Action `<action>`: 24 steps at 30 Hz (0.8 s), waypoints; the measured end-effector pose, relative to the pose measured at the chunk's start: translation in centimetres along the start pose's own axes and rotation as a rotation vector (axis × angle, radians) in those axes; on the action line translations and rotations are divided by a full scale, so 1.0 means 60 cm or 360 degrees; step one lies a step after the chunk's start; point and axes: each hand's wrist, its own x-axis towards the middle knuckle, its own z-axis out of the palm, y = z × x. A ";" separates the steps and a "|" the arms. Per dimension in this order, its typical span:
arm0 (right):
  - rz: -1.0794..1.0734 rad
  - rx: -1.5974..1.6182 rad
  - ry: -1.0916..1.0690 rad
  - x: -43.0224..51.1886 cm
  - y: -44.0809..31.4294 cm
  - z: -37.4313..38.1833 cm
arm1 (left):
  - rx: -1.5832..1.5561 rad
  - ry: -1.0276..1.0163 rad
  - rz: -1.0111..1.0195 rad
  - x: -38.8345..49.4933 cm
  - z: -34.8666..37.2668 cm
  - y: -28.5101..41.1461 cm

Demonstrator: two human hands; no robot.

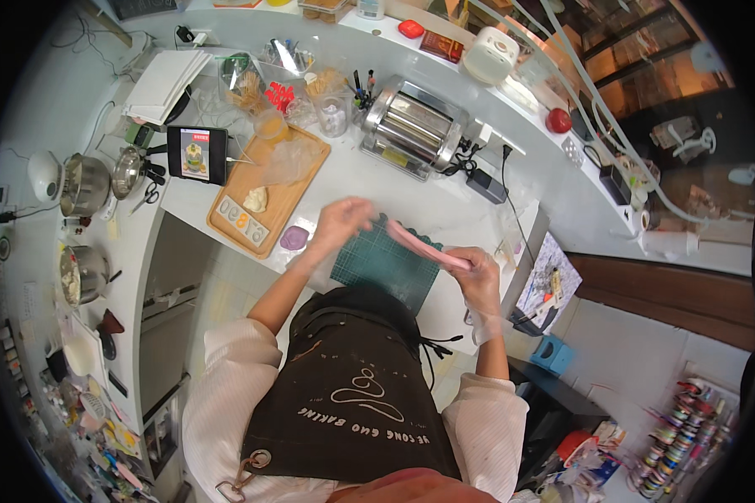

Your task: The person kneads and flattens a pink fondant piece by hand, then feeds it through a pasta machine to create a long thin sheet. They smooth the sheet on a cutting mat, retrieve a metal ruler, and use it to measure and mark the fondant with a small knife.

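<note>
My right hand (478, 276), in a clear plastic glove, grips one end of a long pink strip of fondant or dough (418, 243). The strip slants up and leftward over a green cutting mat (377, 258) on the white table. My left hand (343, 223) is blurred above the mat's left edge. Its fingers are apart with nothing seen in them, a short gap from the strip's far end. Beside my left wrist, a flat purple lump (294, 237) lies on the table.
Left of the mat, a wooden tray (302, 148) carries a cream-coloured lump (255, 199) and a number mould (242, 220). A tablet (197, 154) stands beside it. At the back sits a metal roller machine (415, 126), with a power adapter (486, 186) and cables to its right.
</note>
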 end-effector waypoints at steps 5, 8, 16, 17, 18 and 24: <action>0.0327 -0.0178 -0.0107 0.063 -0.023 0.010 | 0.0418 0.0580 0.0671 0.266 -0.052 -0.118; 0.0533 -0.0536 -0.0199 0.100 -0.091 0.009 | 0.0589 0.0254 0.0407 0.336 -0.041 -0.069; 0.0197 -0.0530 -0.0498 0.219 -0.001 0.005 | 0.0210 -0.0032 0.0319 0.430 -0.048 -0.137; 0.0299 -0.0413 -0.0575 0.243 -0.001 0.011 | 0.0171 -0.0075 0.0313 0.428 -0.050 -0.125; 0.0445 -0.0312 -0.0644 0.264 0.013 0.016 | 0.0130 -0.0112 0.0302 0.428 -0.057 -0.124; 0.0751 0.0102 -0.0895 0.373 0.048 0.025 | 0.0275 -0.0044 0.0327 0.426 -0.054 -0.112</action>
